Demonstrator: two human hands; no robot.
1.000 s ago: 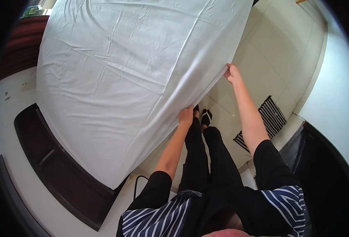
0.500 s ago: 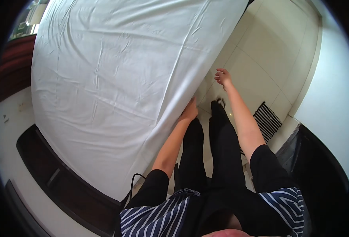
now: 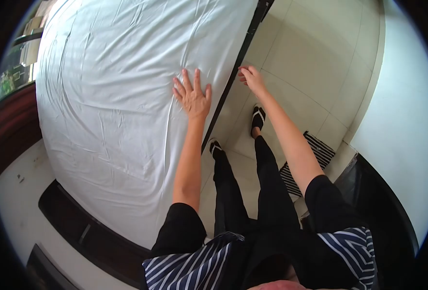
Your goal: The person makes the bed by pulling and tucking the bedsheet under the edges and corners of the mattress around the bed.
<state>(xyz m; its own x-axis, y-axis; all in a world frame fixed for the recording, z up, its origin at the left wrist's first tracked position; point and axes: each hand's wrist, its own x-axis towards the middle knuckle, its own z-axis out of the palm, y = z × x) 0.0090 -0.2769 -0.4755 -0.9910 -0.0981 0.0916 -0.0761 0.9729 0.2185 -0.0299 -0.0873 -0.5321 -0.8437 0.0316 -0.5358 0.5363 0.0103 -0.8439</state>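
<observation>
Fingers (image 3: 187, 81) of my left hand (image 3: 194, 103) lay spread on the rumpled white bedsheet (image 3: 122, 101); my right hand (image 3: 254, 81) curled near the dark bed frame (image 3: 248, 40) alongside it, how tightly I couldn't tell. Sideways pressure risked dragging loose cloth into creases.

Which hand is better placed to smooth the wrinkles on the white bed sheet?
Probably the left hand: it lies spread on the wrinkled bed sheet, while the right hand is beside the black bed frame.
</observation>
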